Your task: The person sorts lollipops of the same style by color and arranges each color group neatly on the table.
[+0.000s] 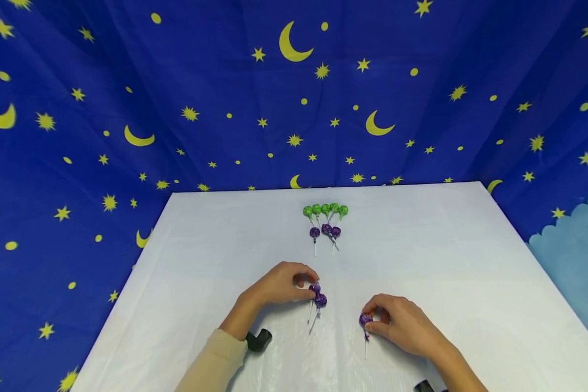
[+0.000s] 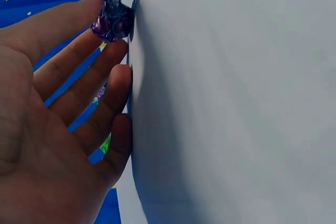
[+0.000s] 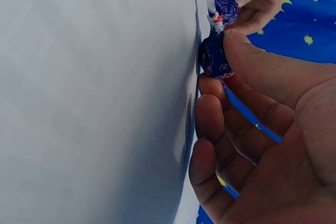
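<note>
Between thumb and forefinger, my left hand pinches the head of a purple lollipop. Right beside it lies a second purple lollipop, its white stick pointing toward me. To the right, my right hand pinches another purple lollipop by its wrapped head, low over the table. The right wrist view shows the thumb on one side of this purple lollipop, its stick free. In the left wrist view, the thumb meets the near purple head, and the other fingers lie along the tabletop.
Farther back on the white table lie several green lollipops in a row. Just in front of them are three purple lollipops, two with crossing sticks. A blue curtain with stars and moons stands behind the table.
</note>
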Available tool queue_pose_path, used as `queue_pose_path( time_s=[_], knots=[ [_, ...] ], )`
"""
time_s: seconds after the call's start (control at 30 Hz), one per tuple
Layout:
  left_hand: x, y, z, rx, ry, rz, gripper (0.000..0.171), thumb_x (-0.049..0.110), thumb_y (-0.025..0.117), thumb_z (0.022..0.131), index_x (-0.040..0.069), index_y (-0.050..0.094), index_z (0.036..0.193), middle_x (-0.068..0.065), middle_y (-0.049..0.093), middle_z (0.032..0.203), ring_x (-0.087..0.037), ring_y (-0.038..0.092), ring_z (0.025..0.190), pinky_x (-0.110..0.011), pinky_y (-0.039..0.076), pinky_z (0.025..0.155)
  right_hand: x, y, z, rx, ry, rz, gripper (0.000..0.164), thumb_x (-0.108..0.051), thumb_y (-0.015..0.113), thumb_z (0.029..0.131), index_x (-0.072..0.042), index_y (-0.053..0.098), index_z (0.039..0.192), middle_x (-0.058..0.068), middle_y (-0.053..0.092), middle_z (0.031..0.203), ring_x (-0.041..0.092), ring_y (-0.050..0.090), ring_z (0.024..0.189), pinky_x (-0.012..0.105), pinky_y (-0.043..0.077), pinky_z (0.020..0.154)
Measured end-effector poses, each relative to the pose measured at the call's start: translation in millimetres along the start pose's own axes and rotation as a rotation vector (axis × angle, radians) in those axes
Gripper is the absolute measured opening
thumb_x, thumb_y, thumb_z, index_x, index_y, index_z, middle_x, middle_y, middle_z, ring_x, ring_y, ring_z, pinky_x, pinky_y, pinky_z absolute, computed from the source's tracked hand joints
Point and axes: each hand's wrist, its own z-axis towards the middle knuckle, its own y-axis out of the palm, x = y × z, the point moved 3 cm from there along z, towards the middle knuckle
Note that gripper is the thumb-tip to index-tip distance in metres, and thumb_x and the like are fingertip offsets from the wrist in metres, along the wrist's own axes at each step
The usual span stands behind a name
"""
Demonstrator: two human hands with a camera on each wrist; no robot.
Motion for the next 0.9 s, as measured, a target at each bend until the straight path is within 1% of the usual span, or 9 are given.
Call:
queue_pose_path(
  time_s=[0.17, 0.37, 0.5, 0.63, 0.9],
  knots=[
    [-0.3, 1.6, -1.4, 0.03, 0.006, 0.005, 0.023, 0.027, 0.078, 0.083, 0.022, 0.073, 0.105, 0.016, 0.066, 0.096, -0.008, 0.058, 0.079, -0.025, 0.046, 0.072, 0.6, 0.3, 0.8, 0.004, 0.003, -0.004, 0.021, -0.031, 0.079, 0.08, -0.026, 0.068, 0.096, -0.017, 0.055, 0.075, 0.001, 0.049, 0.064, 0.024, 0.041, 0.057],
    [-0.7, 2.0, -2.6, 0.052, -0.023, 0.0, 0.019, 0.025, 0.077, 0.083, 0.024, 0.073, 0.102, 0.015, 0.065, 0.091, -0.005, 0.056, 0.076, -0.026, 0.046, 0.07, 0.3, 0.1, 1.5, 0.005, 0.011, -0.002, 0.02, -0.032, 0.079, 0.08, -0.026, 0.068, 0.096, -0.017, 0.056, 0.076, 0.001, 0.049, 0.064, 0.024, 0.041, 0.058],
    [-0.2, 1.0, -3.3, 0.056, -0.026, -0.004, 0.018, 0.025, 0.077, 0.084, 0.024, 0.073, 0.101, 0.013, 0.065, 0.089, -0.005, 0.056, 0.075, -0.027, 0.046, 0.07, -0.3, 0.0, 1.8, 0.009, 0.014, -0.022, 0.02, -0.032, 0.079, 0.079, -0.026, 0.068, 0.096, -0.018, 0.055, 0.076, 0.001, 0.049, 0.064, 0.024, 0.041, 0.058],
    [0.0, -0.8, -4.1, 0.057, -0.028, -0.001, 0.018, 0.028, 0.076, 0.084, 0.024, 0.073, 0.102, 0.014, 0.063, 0.087, -0.006, 0.056, 0.075, -0.028, 0.046, 0.071, -2.0, 0.0, 2.9, 0.008, 0.012, -0.027, 0.02, -0.031, 0.079, 0.08, -0.026, 0.068, 0.096, -0.018, 0.055, 0.076, 0.001, 0.049, 0.065, 0.024, 0.041, 0.058],
    [-2.0, 0.6, -5.3, 0.051, -0.045, -0.015, 0.019, 0.029, 0.076, 0.084, 0.024, 0.072, 0.102, 0.015, 0.063, 0.087, -0.006, 0.057, 0.076, -0.028, 0.046, 0.073, -3.5, -0.6, 4.1, -0.018, 0.018, -0.023, 0.02, -0.029, 0.078, 0.08, -0.023, 0.068, 0.097, -0.017, 0.055, 0.075, 0.002, 0.049, 0.064, 0.025, 0.041, 0.057]
  ],
)
